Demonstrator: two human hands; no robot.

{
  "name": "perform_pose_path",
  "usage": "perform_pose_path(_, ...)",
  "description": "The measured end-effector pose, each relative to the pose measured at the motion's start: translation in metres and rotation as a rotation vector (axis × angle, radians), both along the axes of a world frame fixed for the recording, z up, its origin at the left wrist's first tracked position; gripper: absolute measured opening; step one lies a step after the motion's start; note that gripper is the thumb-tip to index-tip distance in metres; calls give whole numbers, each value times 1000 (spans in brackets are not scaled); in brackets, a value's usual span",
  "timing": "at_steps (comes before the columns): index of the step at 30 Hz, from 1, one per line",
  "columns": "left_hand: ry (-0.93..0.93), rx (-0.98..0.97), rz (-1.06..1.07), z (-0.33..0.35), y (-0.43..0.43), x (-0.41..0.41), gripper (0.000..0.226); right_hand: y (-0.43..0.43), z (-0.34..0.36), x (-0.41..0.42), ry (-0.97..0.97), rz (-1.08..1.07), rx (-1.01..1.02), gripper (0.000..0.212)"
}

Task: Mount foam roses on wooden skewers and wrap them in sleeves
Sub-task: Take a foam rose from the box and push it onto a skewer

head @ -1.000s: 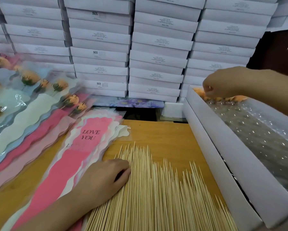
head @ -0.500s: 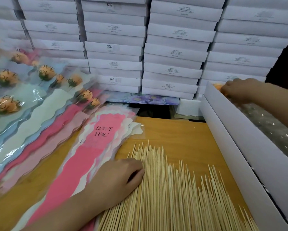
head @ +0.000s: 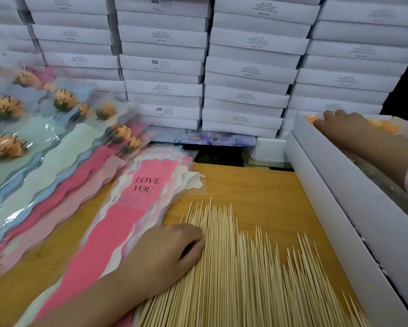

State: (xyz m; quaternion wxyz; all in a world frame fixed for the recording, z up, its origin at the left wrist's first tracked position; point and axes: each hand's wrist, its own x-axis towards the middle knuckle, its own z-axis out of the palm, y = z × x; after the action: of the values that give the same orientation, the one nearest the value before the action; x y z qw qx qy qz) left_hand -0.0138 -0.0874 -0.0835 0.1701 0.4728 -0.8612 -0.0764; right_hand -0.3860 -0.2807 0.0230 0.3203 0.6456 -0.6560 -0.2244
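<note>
A wide pile of wooden skewers [head: 240,267] lies on the wooden table [head: 257,185], points away from me. My left hand [head: 167,251] rests on the pile's left edge with bent fingers and the thumb tucked in; whether it holds a skewer is hidden. My right hand [head: 340,123] reaches into the far end of a long white box [head: 354,208] among orange foam roses [head: 384,126], its fingertips out of sight. A stack of pink "LOVE YOU" sleeves [head: 137,208] lies left of the skewers.
Finished wrapped roses [head: 9,107] in blue, cream and pink sleeves fan across the left side. Stacks of flat white boxes [head: 245,67] wall off the back. Bubble wrap [head: 387,190] lines the open box. A purple flowered box [head: 205,138] lies under the stacks.
My right hand has gone lower and farther into the far end of the box. My left hand has stayed on the skewers. The view has shifted slightly.
</note>
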Motion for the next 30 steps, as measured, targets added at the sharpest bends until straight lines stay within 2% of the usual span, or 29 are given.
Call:
perform_pose_path(6,-9,-1,3,0,0,0,29,-7,-4,-4,-29,27,-50,39)
perform_pose_path(13,-3,-21,-8,-2,-1,1,30,-12,-7,-9,-222,33,-146,33)
perform_pose_path(18,0,-23,-16,-3,-1,1,30,-11,-1,-15,-288,72,-215,28)
perform_pose_path(23,11,-20,-25,-3,-2,2,31,2,24,-16,-328,85,-211,27)
perform_pose_path(26,14,-22,-23,-3,-2,2,30,15,46,-15,-362,134,-222,19)
perform_pose_path(30,2,-31,-14,-4,-2,1,31,45,73,-2,-512,229,-248,10)
